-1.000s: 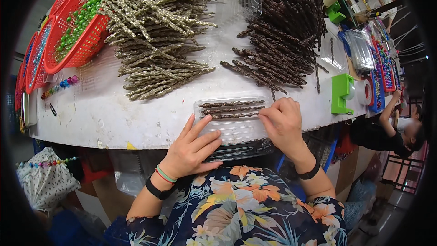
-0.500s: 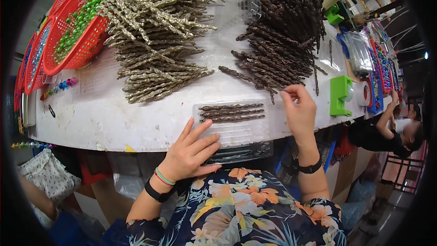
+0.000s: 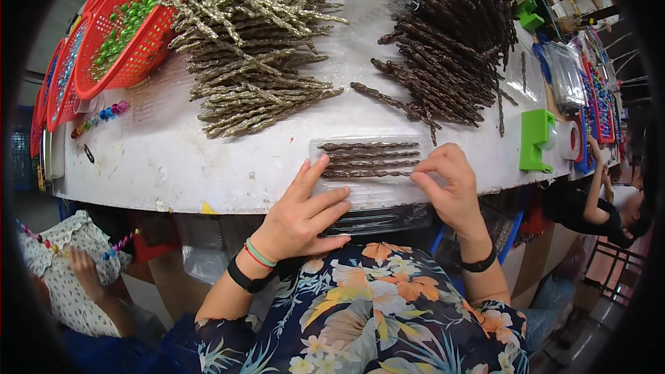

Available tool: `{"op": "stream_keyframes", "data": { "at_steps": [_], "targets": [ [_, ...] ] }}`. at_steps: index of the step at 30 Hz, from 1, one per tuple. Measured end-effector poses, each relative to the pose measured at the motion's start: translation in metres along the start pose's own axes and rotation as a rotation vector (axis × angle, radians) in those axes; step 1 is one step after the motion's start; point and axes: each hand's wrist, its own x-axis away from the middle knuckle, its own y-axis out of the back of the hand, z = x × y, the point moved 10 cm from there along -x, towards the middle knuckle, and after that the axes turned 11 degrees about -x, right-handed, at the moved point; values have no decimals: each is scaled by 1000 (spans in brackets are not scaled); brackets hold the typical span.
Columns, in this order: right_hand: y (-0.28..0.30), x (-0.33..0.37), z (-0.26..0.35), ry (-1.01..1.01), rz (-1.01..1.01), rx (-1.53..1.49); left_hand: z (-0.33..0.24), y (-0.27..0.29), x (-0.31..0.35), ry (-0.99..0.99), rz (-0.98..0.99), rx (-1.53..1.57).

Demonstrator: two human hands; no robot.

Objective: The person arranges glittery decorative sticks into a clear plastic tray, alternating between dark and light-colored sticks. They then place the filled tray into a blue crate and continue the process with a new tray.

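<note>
A clear plastic tray (image 3: 374, 197) with ridges lies at the table's front edge, several dark brown glittery twisted sticks (image 3: 370, 154) side by side in its far part. My right hand (image 3: 450, 183) pinches the right end of the nearest brown stick (image 3: 367, 174), which lies in the tray. My left hand (image 3: 299, 211) is open with fingers spread over the tray's left side, its index fingertip by the sticks' left ends. Beyond the tray, a big heap of loose brown sticks (image 3: 443, 83) lies to the right, and a heap of gold glittery sticks (image 3: 260, 90) to the left.
Red baskets (image 3: 142, 52) at the left hold beads (image 3: 128, 24), green ones in the nearest. A short string of coloured beads (image 3: 100, 119) lies before them. A green tape dispenser (image 3: 533, 142) stands at the right. Other people (image 3: 83, 263) sit at both sides.
My right hand has come down and left from near the brown heap to the tray, where one more brown stick now lies. My left hand stays spread on the tray.
</note>
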Motion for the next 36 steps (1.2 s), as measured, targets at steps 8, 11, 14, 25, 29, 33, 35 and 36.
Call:
{"op": "stream_keyframes", "data": {
  "at_steps": [8, 11, 14, 25, 29, 33, 35, 36],
  "targets": [
    [-12, -2, 7, 142, 39, 254, -1, 0, 0, -7, 11, -17],
    [-16, -5, 9, 142, 81, 291, -2, 3, -1, -14, -1, -24],
    [6, -13, -4, 42, -117, 58, -3, 3, -2, -24, -9, -26],
    [43, -35, 8, 103, -272, 222, -3, 4, 0, -13, -18, -22],
    [36, -16, 18, 97, 21, 106, -1, 2, 4, -1, -25, -14],
    [14, -4, 27, 154, 204, 208, 0, 0, 3, -2, -8, -2],
    [5, -3, 25, 180, 199, 212, -1, 0, 2, -5, -4, 0],
    [-1, -3, 24, 188, 188, 214, -1, 0, 2, -7, -4, -2]
  ]
}}
